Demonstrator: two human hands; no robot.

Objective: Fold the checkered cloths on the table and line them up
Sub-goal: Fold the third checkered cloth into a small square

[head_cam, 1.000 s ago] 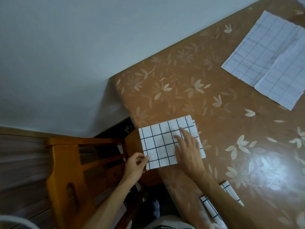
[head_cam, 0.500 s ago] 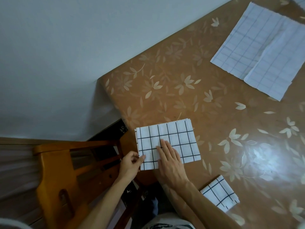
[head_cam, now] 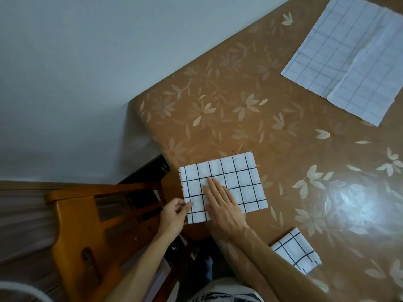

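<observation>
A white cloth with a black grid (head_cam: 237,177) lies folded into a rectangle at the near corner of the brown flowered table (head_cam: 250,118), its left end overhanging the edge. My left hand (head_cam: 174,215) pinches its lower left corner. My right hand (head_cam: 222,205) lies flat on the cloth's lower middle, fingers straight and together. A smaller folded checkered cloth (head_cam: 295,251) rests near the table's front edge, right of my right forearm. Two unfolded pale checkered cloths (head_cam: 349,59) overlap at the far right.
A wooden chair (head_cam: 85,225) stands left of the table corner, below my left arm. A pale wall (head_cam: 87,73) runs behind. Bright glare (head_cam: 357,205) lies on the table at right.
My right hand has slid from the cloth's right part toward its lower left, staying flat. My left hand keeps its pinch on the corner. The view has shifted a little.
</observation>
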